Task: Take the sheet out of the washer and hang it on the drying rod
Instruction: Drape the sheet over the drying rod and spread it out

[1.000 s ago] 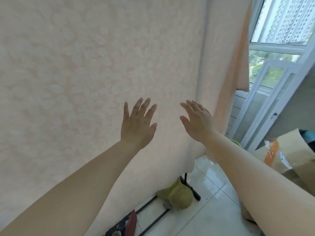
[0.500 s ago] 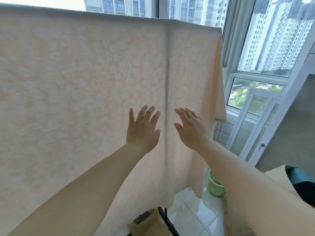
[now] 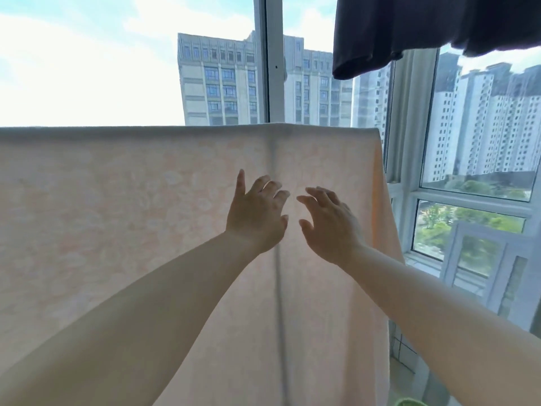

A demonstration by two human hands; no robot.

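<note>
**Peach sheet draped over rod, both hands free — slip and bunching risks**

Peach fabric fills the left and centre of the head view: the sheet (image 3: 117,230) is seen already draped over the drying rod, whose line is only inferred from the straight top fold (image 3: 175,131); the rod itself is hidden under the cloth. A vertical crease or rack post shadow is seen running down the middle of the cloth.

Left hand (image 3: 256,213) is held in front of the sheet, fingers spread and slightly bent, nothing gripped. Contact with the cloth cannot be told. Right hand (image 3: 329,222) is just beside it, fingers loosely curled, nothing held either; contact again cannot be told.

Further right, the sheet's right edge (image 3: 383,200) is seen hanging past the fold, close to the window frame (image 3: 409,194). A dark garment (image 3: 424,30) is hung overhead at upper right.

Judged risks:
- If the front and back lengths are uneven, the sheet may be dragged off the rod by its own damp weight; the back side is not visible, so balance cannot be checked.
- If smoothing is done with a sideways push, cloth may be bunched toward one end or shifted off the right end of the rod.
- A hard downward stroke could pull the fold forward.
- The crease, if left, would probably dry in.
</note>
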